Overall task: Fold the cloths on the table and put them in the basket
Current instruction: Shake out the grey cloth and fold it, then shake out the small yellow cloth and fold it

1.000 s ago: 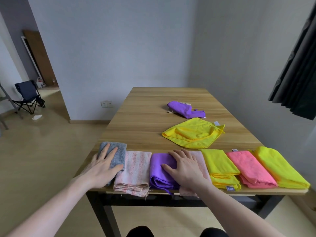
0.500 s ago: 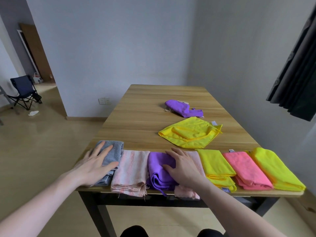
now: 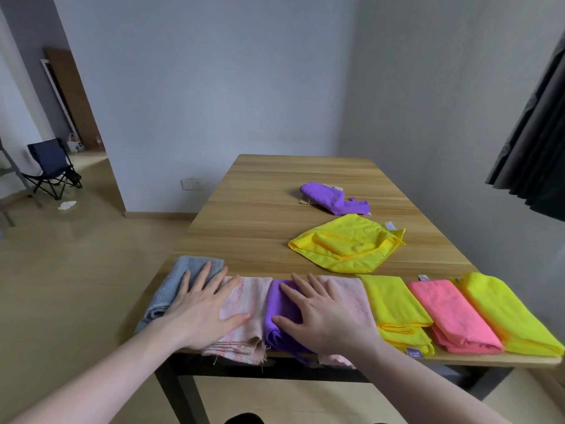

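Several folded cloths lie in a row along the near edge of the wooden table [image 3: 260, 215]: grey [image 3: 180, 273], striped pink [image 3: 250, 301], purple [image 3: 279, 304], pale pink [image 3: 351, 295], yellow [image 3: 394, 301], bright pink [image 3: 449, 310] and yellow-green [image 3: 507, 310]. My left hand [image 3: 201, 307] rests flat, fingers spread, across the grey and striped pink cloths. My right hand [image 3: 318, 316] lies flat on the purple and pale pink cloths. Farther back lie a loosely folded yellow cloth [image 3: 345, 243] and a crumpled purple cloth [image 3: 330, 198]. No basket is in view.
A wall runs close along the table's right side, with a dark curtain [image 3: 535, 142] at the upper right. A folding chair [image 3: 52, 166] stands on the floor at the far left. Bare tabletop stretches left of the two far cloths.
My left hand has slid right from the grey cloth partly onto the striped pink one. My right hand has stayed on the purple and pale pink cloths. The view shifted slightly.
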### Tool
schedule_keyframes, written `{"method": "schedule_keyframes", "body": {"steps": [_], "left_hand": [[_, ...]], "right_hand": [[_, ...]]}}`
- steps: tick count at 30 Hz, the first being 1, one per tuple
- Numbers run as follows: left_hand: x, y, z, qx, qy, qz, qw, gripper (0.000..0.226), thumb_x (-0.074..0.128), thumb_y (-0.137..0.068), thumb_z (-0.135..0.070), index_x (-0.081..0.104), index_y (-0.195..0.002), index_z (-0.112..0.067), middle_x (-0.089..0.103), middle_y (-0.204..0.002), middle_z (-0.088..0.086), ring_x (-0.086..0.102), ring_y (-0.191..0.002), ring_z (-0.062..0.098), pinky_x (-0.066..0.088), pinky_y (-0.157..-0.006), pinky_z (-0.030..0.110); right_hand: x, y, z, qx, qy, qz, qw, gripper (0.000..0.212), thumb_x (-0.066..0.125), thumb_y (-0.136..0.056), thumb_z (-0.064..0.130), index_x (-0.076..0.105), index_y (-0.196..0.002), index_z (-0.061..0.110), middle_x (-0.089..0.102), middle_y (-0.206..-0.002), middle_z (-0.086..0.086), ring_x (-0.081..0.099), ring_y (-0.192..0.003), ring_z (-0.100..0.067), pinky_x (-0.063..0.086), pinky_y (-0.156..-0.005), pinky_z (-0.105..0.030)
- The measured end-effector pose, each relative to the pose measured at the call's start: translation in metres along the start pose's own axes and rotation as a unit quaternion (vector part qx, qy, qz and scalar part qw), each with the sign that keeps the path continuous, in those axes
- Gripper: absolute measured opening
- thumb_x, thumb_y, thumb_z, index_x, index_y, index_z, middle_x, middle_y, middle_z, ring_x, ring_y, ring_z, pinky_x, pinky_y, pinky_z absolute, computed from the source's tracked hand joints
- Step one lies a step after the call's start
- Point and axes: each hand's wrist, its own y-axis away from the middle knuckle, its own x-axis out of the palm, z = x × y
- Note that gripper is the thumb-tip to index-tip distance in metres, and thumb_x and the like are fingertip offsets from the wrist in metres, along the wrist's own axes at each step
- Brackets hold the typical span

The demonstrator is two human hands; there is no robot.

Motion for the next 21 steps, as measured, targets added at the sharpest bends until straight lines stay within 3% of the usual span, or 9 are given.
{"method": "schedule_keyframes", "body": {"steps": [5,10,16,21], "left_hand": [[0.003,0.004,0.01,-0.004,-0.007,0.002,1.0,0.096,0.006,-0.082,-0.092,-0.011,-0.16,-0.039,-0.019,-0.168,-0.009,-0.028,-0.152,0.022,-0.012,-0.123,0.056],[-0.027,-0.001,0.003,0.016,0.014,0.01,1.0,0.092,0.02,-0.086,-0.086,-0.003,-0.161,-0.038,-0.019,-0.168,-0.007,-0.02,-0.154,0.026,-0.006,-0.126,0.053],[-0.074,-0.056,-0.058,0.107,0.078,-0.088,0.987,0.071,0.053,-0.092,-0.065,0.036,-0.152,-0.032,0.013,-0.168,-0.005,0.013,-0.154,0.023,0.02,-0.124,0.045],[-0.074,-0.126,-0.132,0.182,0.18,-0.028,0.966,0.038,0.063,-0.091,-0.028,0.064,-0.129,-0.025,0.033,-0.16,0.0,0.035,-0.146,0.021,0.026,-0.118,0.027]], "right_hand": [[0.008,0.002,-0.005,-0.005,0.008,0.002,1.0,0.082,0.026,-0.091,0.078,0.013,-0.161,0.036,0.007,-0.17,0.005,0.0,-0.156,-0.025,-0.004,-0.125,-0.05],[-0.016,0.002,-0.014,0.009,-0.157,-0.086,0.984,0.066,0.045,-0.096,0.067,0.038,-0.153,0.036,0.029,-0.163,0.01,0.022,-0.151,-0.011,0.01,-0.125,-0.043],[-0.034,0.012,-0.091,0.107,-0.16,-0.134,0.972,0.056,0.059,-0.095,0.053,0.048,-0.147,0.035,0.034,-0.16,0.007,0.032,-0.146,-0.02,0.025,-0.121,-0.045],[-0.015,0.029,-0.143,0.174,-0.09,-0.129,0.972,0.057,0.051,-0.094,0.061,0.047,-0.146,0.037,0.04,-0.156,0.008,0.035,-0.143,-0.019,0.023,-0.121,-0.04]]}}
